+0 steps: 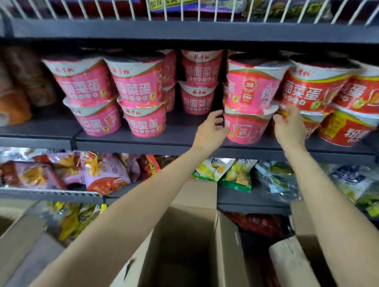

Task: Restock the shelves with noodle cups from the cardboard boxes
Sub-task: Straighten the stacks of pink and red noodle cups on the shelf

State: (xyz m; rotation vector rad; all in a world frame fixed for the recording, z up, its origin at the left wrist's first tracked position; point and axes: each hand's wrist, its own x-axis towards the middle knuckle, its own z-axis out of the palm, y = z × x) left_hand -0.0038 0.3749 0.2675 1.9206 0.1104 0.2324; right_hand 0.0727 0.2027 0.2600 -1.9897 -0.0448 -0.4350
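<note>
**Two hands on a stack of pink noodle cups**

I see the left hand (210,129) with its fingers curled against the left side of the bottom pink noodle cup with a white rim (247,127). The thumb and fingers wrap a little way round the cup wall, so this hand holds it. The right hand (290,125) is on the other side. Its fingers are bent up by the rim of the same cup, just under the top pink noodle cup with a round red badge (252,85). I cannot tell if the right fingers pinch the rim or only touch it, because they are blurry.

The two pink cups sit one on top of the other on the dark grey metal shelf (184,143). To their right stand the red noodle cups with yellow bands (309,90), also stacked in twos and close against the pink stack. To the left there are more pink noodle cups in stacks (111,94), with a gap of bare shelf between them and the cup I hold.

Both bare arms reach up from the bottom of the view. Under them is the open brown cardboard box (184,254), and its inside looks dark. Below the cup shelf lie the shiny snack bags in many colours (102,173). Up high there is a white wire rack (126,4).
</note>
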